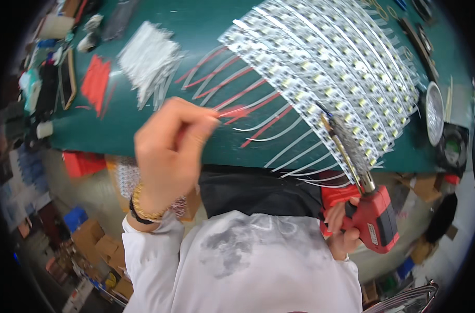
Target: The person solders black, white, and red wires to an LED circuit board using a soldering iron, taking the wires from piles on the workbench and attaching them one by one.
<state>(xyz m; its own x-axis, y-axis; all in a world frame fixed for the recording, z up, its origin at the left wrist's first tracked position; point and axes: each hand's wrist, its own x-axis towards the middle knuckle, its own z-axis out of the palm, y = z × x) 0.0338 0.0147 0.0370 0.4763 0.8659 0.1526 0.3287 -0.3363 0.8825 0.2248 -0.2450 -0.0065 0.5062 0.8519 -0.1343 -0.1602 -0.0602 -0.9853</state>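
Observation:
My left hand [169, 141] is closed in a pinch on a thin red wire [236, 111] in front of the LED panel's near left edge. The wire is smeared by motion, and more red shows inside the fingers. My right hand [343, 229] grips a red soldering gun [377, 221] at the lower right. The gun's long metal tip [347, 146] points up and away over the LED panel [321, 62], made of many white strips side by side. Along the panel's near edge stick out several red wires [266, 125] and several white wires [292, 148].
On the green table [107, 138] lie a pile of white wires [150, 57] and a smaller pile of red wires [95, 83]. Tools and small items crowd the left edge. At the right stand a round metal dish [434, 112] and a black spool [453, 148]. Cardboard boxes [94, 240] sit below.

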